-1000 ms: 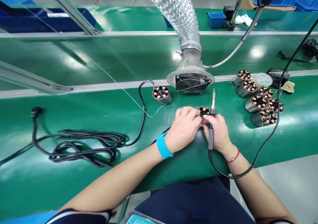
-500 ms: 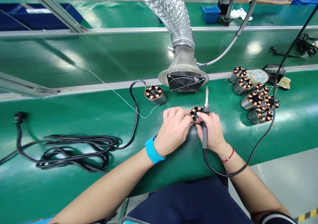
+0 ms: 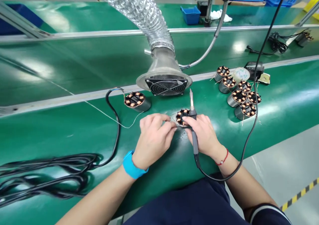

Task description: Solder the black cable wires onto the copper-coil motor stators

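A small motor stator (image 3: 181, 117) with copper coils rests on the green bench between my hands. My left hand (image 3: 152, 139), with a blue wristband, has its fingers curled against the stator's left side and grips it. My right hand (image 3: 203, 134) is closed round a soldering iron (image 3: 193, 118), whose tip points up and away above the stator, and its fingertips touch the stator's right side. The iron's black cord (image 3: 245, 142) loops off to the right.
A fume extractor fan (image 3: 166, 85) on a foil duct stands just behind the stator. One stator (image 3: 136, 100) sits to the left, several more (image 3: 238, 93) to the right. Coiled black cable (image 3: 50, 175) lies at left. A thin solder wire (image 3: 99, 110) crosses the bench.
The view has swung, so everything sits further left and lower in the picture. My hands stay on the stator and iron, with the left fingers shifted slightly off the stator's top.
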A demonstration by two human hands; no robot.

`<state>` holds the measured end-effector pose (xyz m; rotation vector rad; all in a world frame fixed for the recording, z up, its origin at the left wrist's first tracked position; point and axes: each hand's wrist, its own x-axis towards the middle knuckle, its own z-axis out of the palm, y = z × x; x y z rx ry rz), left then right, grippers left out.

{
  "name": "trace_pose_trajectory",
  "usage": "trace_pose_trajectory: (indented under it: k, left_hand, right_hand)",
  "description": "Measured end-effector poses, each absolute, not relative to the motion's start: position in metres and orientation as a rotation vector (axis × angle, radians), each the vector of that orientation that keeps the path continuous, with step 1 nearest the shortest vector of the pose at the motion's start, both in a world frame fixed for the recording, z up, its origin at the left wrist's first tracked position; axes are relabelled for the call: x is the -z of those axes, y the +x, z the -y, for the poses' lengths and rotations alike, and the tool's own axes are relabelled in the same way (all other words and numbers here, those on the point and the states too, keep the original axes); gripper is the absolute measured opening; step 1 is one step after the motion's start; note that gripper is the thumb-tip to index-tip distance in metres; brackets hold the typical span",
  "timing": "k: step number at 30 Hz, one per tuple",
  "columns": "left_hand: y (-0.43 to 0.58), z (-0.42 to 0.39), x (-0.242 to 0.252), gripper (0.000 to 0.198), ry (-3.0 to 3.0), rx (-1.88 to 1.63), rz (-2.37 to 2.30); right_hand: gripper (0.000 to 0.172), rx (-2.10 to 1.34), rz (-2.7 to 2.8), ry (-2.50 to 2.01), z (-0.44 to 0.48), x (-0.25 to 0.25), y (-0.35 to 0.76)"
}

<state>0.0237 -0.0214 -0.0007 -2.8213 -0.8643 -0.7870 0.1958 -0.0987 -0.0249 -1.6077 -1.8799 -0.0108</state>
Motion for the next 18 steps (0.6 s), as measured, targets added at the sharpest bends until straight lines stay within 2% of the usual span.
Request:
trace_pose_trajectory:
  k: [7, 13, 18]
  left_hand:
    - [0.02, 0.02, 0.003, 0.009, -2.777, 0.774, 0.834]
    - [0.018, 0.017, 0.003, 0.009, -2.734, 0.772, 0.781]
    - [0.026, 0.015, -0.01, 0.007, -2.825, 0.78, 0.724]
  right_hand:
    - [0.023, 0.215, 1.722, -1.803, 0.151, -0.012, 0.259]
    - [0.042, 0.465, 1.242, -1.887, 0.199, -0.008, 0.334]
    - [0.05, 0.683, 1.011, -1.67, 0.203, 0.016, 0.387]
